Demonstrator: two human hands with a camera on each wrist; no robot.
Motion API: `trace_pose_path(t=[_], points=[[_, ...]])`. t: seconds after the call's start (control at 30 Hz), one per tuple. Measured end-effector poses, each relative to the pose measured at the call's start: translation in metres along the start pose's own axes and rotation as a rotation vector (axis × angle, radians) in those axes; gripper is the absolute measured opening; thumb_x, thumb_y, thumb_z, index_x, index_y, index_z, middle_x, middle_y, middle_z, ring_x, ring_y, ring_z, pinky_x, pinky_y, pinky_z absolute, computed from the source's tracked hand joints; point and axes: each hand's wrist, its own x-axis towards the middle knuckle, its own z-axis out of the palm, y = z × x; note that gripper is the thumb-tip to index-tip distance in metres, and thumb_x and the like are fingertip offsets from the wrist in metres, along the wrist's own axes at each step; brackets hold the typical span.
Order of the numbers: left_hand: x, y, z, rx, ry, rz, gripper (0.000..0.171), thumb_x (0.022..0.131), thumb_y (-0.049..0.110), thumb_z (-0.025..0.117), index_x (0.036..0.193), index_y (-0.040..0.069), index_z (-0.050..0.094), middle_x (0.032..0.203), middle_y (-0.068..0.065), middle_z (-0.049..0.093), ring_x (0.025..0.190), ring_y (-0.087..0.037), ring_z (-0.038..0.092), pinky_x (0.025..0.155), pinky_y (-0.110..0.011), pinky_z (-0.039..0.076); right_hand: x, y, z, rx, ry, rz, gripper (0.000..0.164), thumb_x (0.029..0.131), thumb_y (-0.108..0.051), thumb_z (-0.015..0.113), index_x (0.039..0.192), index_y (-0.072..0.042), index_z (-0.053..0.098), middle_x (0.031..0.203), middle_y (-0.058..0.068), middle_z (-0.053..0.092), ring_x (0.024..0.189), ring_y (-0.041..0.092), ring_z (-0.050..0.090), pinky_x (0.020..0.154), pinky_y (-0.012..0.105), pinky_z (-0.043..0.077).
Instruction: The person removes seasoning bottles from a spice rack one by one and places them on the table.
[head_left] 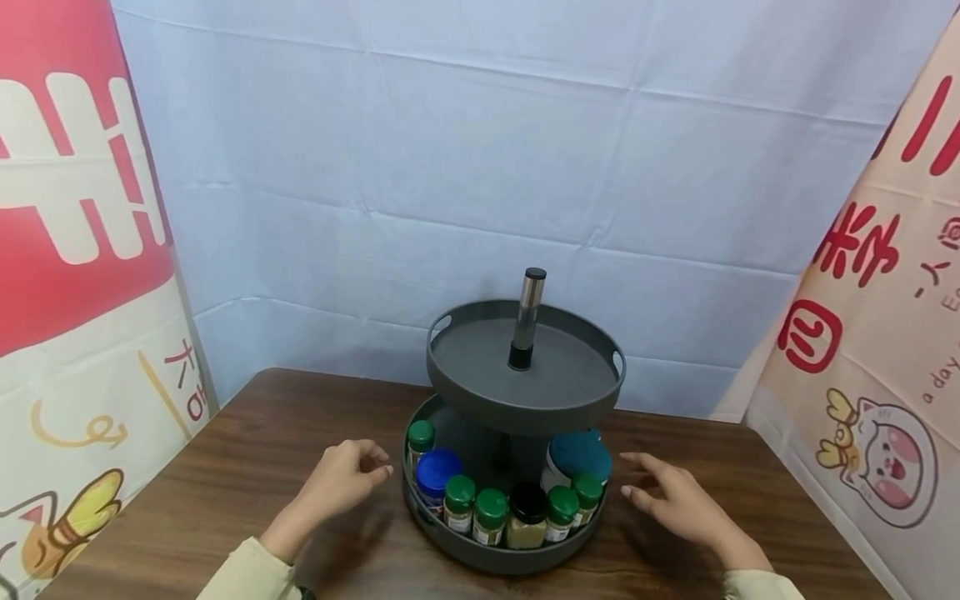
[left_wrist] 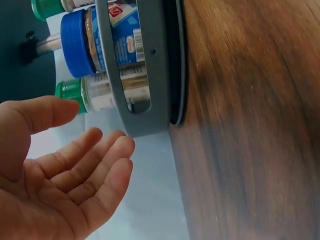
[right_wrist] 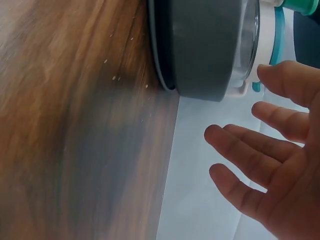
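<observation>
A grey two-tier turntable organizer (head_left: 517,396) stands on the wooden table, a metal post rising through its bare upper tray. Along the lower tray's front sit several green-capped spice jars (head_left: 491,510), a blue-lidded jar (head_left: 438,475) and a black-lidded jar (head_left: 527,508). A larger teal-lidded container (head_left: 580,456) is at the lower tray's right, partly hidden by the upper tray. My left hand (head_left: 347,473) hovers just left of the lower tray, fingers loosely bent and holding nothing. On the other side, my right hand (head_left: 678,500) is held apart from the tray, fingers spread, also holding nothing.
The brown table (head_left: 292,425) extends to both sides of the organizer. A pale blue cloth (head_left: 450,167) hangs behind it. Printed curtains flank the table, one at the left (head_left: 60,292) and one at the right (head_left: 862,375).
</observation>
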Motion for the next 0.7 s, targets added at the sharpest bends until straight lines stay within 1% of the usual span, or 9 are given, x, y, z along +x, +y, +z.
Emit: trace_pose_path(t=[0.07, 0.13, 0.27, 0.4, 0.5, 0.63, 0.7], points=[[0.001, 0.001, 0.002, -0.019, 0.002, -0.022, 0.012, 0.081, 0.016, 0.069, 0.089, 0.007, 0.068, 0.074, 0.005, 0.061, 0.068, -0.010, 0.056, 0.061, -0.032, 0.047, 0.003, 0.001, 0.001, 0.004, 0.006, -0.013, 0.045, 0.092, -0.019, 0.060, 0.129, 0.001, 0.048, 0.124, 0.025, 0.051, 0.097, 0.035, 0.059, 0.075, 0.035, 0.051], [0.001, 0.002, 0.004, -0.031, -0.001, -0.036, 0.013, 0.081, 0.015, 0.069, 0.090, 0.005, 0.069, 0.073, 0.004, 0.061, 0.068, -0.010, 0.056, 0.060, -0.032, 0.047, 0.007, 0.002, 0.002, 0.007, 0.022, -0.006, 0.041, 0.092, -0.015, 0.058, 0.129, 0.001, 0.048, 0.122, 0.023, 0.052, 0.098, 0.033, 0.058, 0.075, 0.032, 0.050], [0.001, 0.002, 0.008, -0.064, -0.017, -0.058, 0.013, 0.082, 0.014, 0.068, 0.090, 0.004, 0.070, 0.074, 0.002, 0.063, 0.063, -0.011, 0.057, 0.057, -0.030, 0.048, 0.014, 0.005, 0.004, 0.045, 0.052, 0.033, 0.037, 0.093, -0.009, 0.056, 0.127, 0.003, 0.049, 0.119, 0.021, 0.055, 0.097, 0.029, 0.058, 0.075, 0.033, 0.049], [0.002, 0.002, 0.010, -0.071, -0.009, -0.062, 0.014, 0.081, 0.012, 0.068, 0.090, 0.002, 0.070, 0.073, 0.001, 0.063, 0.059, -0.011, 0.057, 0.054, -0.029, 0.048, 0.021, 0.006, 0.006, 0.070, 0.069, 0.043, 0.034, 0.092, -0.007, 0.056, 0.125, 0.004, 0.051, 0.118, 0.020, 0.056, 0.095, 0.028, 0.058, 0.072, 0.033, 0.050], [0.003, 0.002, 0.012, -0.076, -0.003, -0.066, 0.019, 0.081, 0.012, 0.069, 0.095, -0.002, 0.068, 0.074, -0.002, 0.064, 0.057, -0.011, 0.057, 0.052, -0.029, 0.048, 0.026, 0.007, 0.007, 0.069, 0.080, 0.031, 0.033, 0.092, -0.006, 0.057, 0.123, 0.003, 0.052, 0.116, 0.018, 0.057, 0.094, 0.027, 0.059, 0.071, 0.032, 0.050], [0.006, 0.002, 0.015, -0.087, -0.018, -0.082, 0.028, 0.081, 0.011, 0.069, 0.103, -0.006, 0.065, 0.075, -0.004, 0.063, 0.053, -0.013, 0.057, 0.049, -0.028, 0.047, 0.031, 0.009, 0.008, 0.069, 0.082, 0.019, 0.032, 0.090, -0.001, 0.056, 0.122, 0.003, 0.052, 0.114, 0.017, 0.058, 0.093, 0.026, 0.059, 0.070, 0.032, 0.050], [0.007, 0.002, 0.016, -0.087, -0.033, -0.085, 0.031, 0.081, 0.010, 0.069, 0.106, -0.007, 0.063, 0.070, -0.004, 0.062, 0.051, -0.015, 0.057, 0.049, -0.028, 0.047, 0.033, 0.010, 0.009, 0.070, 0.086, 0.019, 0.032, 0.090, 0.002, 0.055, 0.122, 0.003, 0.053, 0.113, 0.016, 0.058, 0.093, 0.027, 0.059, 0.070, 0.032, 0.050]])
